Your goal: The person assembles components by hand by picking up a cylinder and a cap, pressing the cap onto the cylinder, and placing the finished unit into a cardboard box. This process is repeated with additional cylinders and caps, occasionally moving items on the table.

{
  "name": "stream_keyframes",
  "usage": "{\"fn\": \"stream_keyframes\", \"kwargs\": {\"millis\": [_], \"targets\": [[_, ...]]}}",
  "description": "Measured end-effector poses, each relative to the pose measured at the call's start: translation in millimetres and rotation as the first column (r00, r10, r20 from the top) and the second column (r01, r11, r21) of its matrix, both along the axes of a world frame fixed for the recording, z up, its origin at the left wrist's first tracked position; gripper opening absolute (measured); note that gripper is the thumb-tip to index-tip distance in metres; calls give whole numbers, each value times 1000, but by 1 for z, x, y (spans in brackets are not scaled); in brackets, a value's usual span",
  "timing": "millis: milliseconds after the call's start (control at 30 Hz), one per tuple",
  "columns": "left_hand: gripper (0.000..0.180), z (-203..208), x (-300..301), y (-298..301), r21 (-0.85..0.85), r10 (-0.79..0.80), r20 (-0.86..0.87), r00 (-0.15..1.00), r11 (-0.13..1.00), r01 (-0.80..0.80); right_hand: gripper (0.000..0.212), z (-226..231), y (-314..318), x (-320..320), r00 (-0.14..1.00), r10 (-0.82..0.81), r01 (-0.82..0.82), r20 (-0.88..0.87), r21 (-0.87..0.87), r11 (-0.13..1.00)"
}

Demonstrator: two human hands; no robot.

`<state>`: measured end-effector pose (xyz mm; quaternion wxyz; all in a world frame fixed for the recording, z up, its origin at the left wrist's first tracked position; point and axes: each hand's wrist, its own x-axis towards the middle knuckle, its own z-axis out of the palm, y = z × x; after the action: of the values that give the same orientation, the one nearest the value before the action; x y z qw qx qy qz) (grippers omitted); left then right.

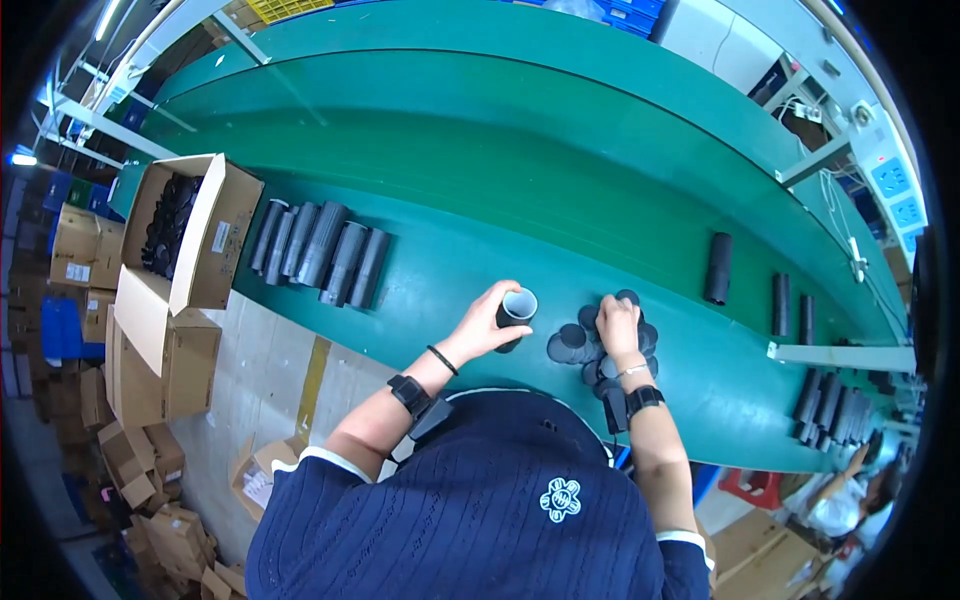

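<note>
Left hand first: its fingers and thumb wrap around a dark tube, held with its pale-lined open end facing up, just left of a loose spread of black discs on the green table. Beside it, the right hand is bunched narrow over those discs; whether it grips one cannot be told.

No disc shows across the held tube's mouth, so work on this piece looks unfinished, and many discs lie loose. Farther left, a row of tubes lies side by side; at the right are a lone tube, a pair and a bigger cluster. Which of these are done cannot be judged.

At the far left, an open cardboard box full of black pieces bears a white label, too small to read. White emblem on the navy shirt: gear-like, without legible lettering.
</note>
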<state>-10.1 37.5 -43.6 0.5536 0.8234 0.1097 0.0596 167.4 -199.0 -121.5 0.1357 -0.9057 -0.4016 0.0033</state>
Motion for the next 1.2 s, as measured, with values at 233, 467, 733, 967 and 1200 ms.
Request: {"fn": "stream_keyframes", "kwargs": {"millis": [233, 467, 733, 967, 1200], "targets": [[55, -2, -12, -4, 126, -88, 89, 992, 989, 77, 19, -13, -22, 2, 706, -152, 562, -691, 417, 715], [66, -1, -10, -13, -148, 37, 29, 999, 989, -32, 18, 35, -12, -24, 563, -22, 710, -826, 470, 525], [71, 17, 15, -23, -649, -335, 46, 941, 706, 283, 19, 89, 15, -52, 535, 147, 617, -832, 504, 605], [73, 17, 13, -19, -849, -448, 10, 894, 469, 244, 65, 109, 18, -47, -396, 616, 557, -681, 355, 751], [73, 3, 9, -29, -594, -239, -82, 968, 791, 145, 58, 104, 15, -35, -43, 632, 586, -774, 493, 643]]}}
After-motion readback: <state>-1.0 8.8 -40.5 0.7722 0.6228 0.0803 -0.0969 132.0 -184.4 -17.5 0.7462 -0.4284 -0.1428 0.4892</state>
